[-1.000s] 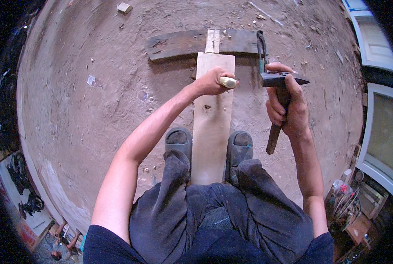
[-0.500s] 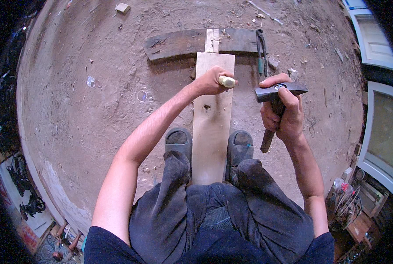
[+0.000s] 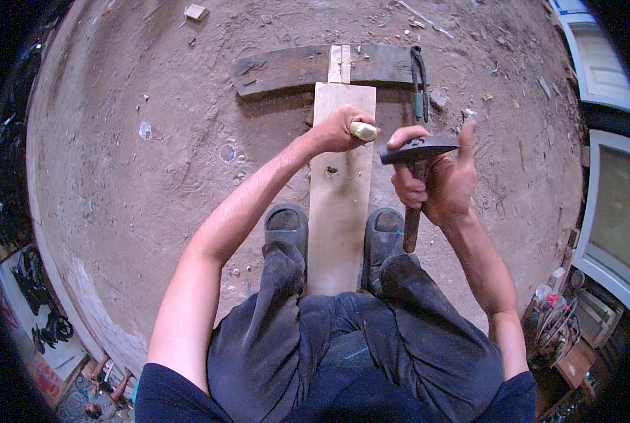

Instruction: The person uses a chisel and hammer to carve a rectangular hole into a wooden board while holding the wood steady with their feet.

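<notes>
My left hand [image 3: 342, 130] is closed round an upright chisel, over the far part of a long pale board [image 3: 340, 204]. Only the butt of the chisel's pale handle [image 3: 363, 131] shows; its blade is hidden beneath my fist. A small dark hole or patch [image 3: 331, 170] with crumbs marks the board nearer me. To the right of the board, my right hand [image 3: 438, 180] grips a hammer by its dark handle, close under the dark metal head [image 3: 421, 149]. The thumb of that hand sticks out beyond the head. The hammer is apart from the chisel.
The board lies between my sandalled feet [image 3: 285, 227], its far end by a dark curved plank [image 3: 280, 69]. Pincers [image 3: 418, 84] lean at the plank's right end. White-framed panels [image 3: 611, 211] and a bundle of tools [image 3: 551, 321] stand at the right. Chips litter the dirt floor.
The hammer has moved left toward the board, and its head has turned. My right thumb has lifted away from the head. My left hand has stayed in place.
</notes>
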Available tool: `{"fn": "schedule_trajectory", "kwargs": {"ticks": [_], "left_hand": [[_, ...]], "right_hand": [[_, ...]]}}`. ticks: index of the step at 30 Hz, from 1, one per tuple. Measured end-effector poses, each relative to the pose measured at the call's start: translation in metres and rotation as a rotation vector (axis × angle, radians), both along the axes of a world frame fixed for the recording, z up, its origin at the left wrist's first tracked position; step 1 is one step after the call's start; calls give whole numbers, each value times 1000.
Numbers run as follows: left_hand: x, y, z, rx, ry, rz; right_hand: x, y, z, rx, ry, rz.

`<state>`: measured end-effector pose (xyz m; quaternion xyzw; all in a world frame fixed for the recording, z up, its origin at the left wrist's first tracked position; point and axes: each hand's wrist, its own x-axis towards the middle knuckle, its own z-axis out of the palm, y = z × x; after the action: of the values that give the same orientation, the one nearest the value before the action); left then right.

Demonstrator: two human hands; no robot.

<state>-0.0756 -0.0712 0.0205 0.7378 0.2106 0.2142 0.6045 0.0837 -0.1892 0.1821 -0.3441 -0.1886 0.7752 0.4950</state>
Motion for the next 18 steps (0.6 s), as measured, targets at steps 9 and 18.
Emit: {"fn": "schedule_trajectory", "kwargs": {"ticks": [9,18], "left_hand": [[0,1,-4,17,-22,-19],[-3,2,0,39,81,-26]], "right_hand": [[-6,-2,2,-108,90,203],[-7,-11,-7,-47,98,95]]}}
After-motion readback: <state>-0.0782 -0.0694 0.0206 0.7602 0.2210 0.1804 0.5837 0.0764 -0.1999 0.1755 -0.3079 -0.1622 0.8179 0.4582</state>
